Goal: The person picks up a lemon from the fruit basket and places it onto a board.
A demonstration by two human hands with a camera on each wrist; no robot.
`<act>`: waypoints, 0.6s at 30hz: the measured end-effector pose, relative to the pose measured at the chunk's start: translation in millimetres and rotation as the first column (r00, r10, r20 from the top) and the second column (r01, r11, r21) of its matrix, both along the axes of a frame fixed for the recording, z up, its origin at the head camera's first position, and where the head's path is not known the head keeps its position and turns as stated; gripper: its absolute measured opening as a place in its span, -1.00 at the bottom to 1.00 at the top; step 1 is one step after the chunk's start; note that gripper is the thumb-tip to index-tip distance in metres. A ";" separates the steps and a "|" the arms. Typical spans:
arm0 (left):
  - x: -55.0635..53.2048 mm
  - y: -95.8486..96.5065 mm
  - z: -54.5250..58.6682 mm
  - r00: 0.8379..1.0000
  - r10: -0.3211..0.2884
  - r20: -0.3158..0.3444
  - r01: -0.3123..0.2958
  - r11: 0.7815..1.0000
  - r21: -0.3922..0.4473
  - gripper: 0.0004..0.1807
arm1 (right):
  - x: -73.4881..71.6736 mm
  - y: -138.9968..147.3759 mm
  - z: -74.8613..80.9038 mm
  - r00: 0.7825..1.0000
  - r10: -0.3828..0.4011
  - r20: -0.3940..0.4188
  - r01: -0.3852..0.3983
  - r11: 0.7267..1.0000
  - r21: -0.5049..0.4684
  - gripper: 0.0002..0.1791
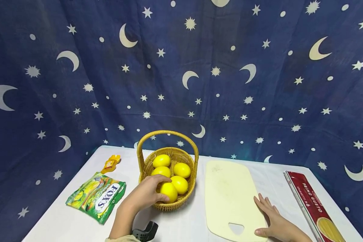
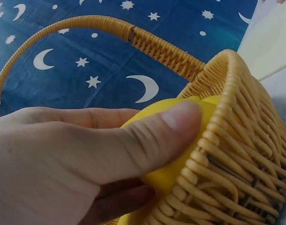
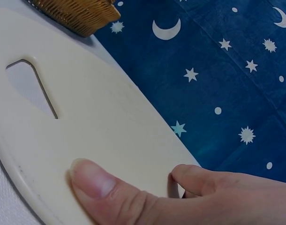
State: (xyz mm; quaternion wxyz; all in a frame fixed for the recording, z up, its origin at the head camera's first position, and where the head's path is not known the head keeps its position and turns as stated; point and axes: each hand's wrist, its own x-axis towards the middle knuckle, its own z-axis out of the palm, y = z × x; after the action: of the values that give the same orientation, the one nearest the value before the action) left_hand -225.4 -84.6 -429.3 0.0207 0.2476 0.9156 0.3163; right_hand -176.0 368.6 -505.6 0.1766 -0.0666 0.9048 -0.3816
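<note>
A yellow wicker basket (image 1: 166, 205) with a tall handle holds several smooth yellow lemons (image 1: 182, 170). My left hand (image 1: 151, 192) reaches over the basket's near rim and grips the front lemon (image 1: 168, 192), thumb on the near side and fingers over its top. In the left wrist view, my thumb presses that lemon (image 2: 164, 180) beside the woven rim; the other fingertips are hidden behind it. Right of the basket lies a cream cutting board (image 1: 230, 198) with a cut-out handle hole. My right hand (image 1: 273, 218) rests along its right edge, fingers spread, thumb (image 3: 94, 180) on the board's surface.
A green Fox's candy bag (image 1: 98, 196) lies left of the basket, with a small orange packet (image 1: 111, 163) behind it. At the right is a red spaghetti box (image 1: 314, 206). A blue star-and-moon cloth (image 1: 181, 101) hangs behind the white table (image 1: 60, 218).
</note>
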 end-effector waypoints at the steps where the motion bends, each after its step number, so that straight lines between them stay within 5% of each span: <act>1: -0.1 0.2 0.3 1.000 0.002 0.000 -0.002 1.000 0.001 -0.45 | -0.4 -0.3 -0.5 1.000 -0.005 0.005 0.005 1.000 -0.005 0.29; 12: 7.4 20.2 18.6 1.000 0.019 0.005 -0.019 0.999 0.037 -0.39 | 0.8 2.3 -3.2 0.992 0.000 -0.122 -0.012 0.995 -0.098 0.22; 18: 20.6 29.1 31.7 0.996 0.030 -0.080 -0.027 0.999 0.042 -0.44 | 3.2 1.0 -6.4 0.988 0.012 -0.152 -0.030 0.993 -0.116 0.20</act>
State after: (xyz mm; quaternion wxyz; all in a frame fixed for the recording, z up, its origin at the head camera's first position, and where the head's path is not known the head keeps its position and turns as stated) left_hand -204.8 -55.5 -397.5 -0.0257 0.2473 0.9125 0.3248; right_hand -172.7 369.6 -512.0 0.1072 -0.1153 0.8906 -0.4266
